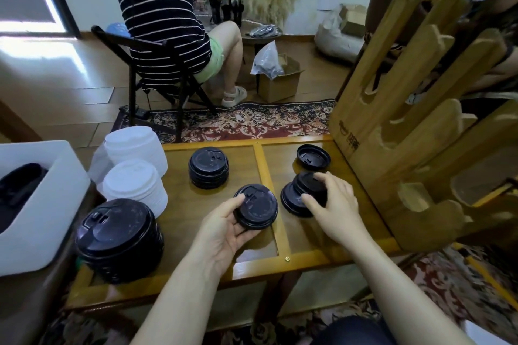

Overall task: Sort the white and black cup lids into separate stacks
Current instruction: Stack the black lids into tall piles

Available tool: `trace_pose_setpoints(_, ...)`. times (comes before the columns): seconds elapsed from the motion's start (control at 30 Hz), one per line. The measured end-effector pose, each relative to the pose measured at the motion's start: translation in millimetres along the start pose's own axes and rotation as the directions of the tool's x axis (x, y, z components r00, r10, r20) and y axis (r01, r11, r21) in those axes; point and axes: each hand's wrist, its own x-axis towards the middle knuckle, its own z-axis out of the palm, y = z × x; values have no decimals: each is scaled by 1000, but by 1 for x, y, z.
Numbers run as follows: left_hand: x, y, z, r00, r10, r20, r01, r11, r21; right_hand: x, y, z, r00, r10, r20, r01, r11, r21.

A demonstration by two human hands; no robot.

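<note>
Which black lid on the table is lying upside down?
The single black lid at the table's far right, beside the wooden rack. Its hollow underside faces up; the others show their tops.

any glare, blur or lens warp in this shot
Head view: wide-angle warp bows the wooden rack and the table edges; window light blows out the floor at upper left; soft sheen on the big black lid stack; both hands look sharp, without obvious motion blur.

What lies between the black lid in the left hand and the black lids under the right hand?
Head view: only a light wooden frame strip of the table.
</note>
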Motion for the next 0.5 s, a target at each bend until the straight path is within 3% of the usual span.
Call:
trace_pose_setpoints(0.13,0,6,-2,999,11,31,-10,1000,-22,14,5,-3,980,139,141,-152,984,90)
trace_pose_setpoints(0.2,0,7,-3,999,4,49,-2,999,-32,18,9,-1,977,162,140,-175,981,87)
trace_pose_setpoints(0.4,-2,8,1,998,-21,59,23,999,-33,16,12,2,991,120,63,-125,988,94)
trace_pose_setpoints(0.5,-2,8,0,998,-27,51,27,1000,-7,6,3,-6,999,31,8,-32,969,245)
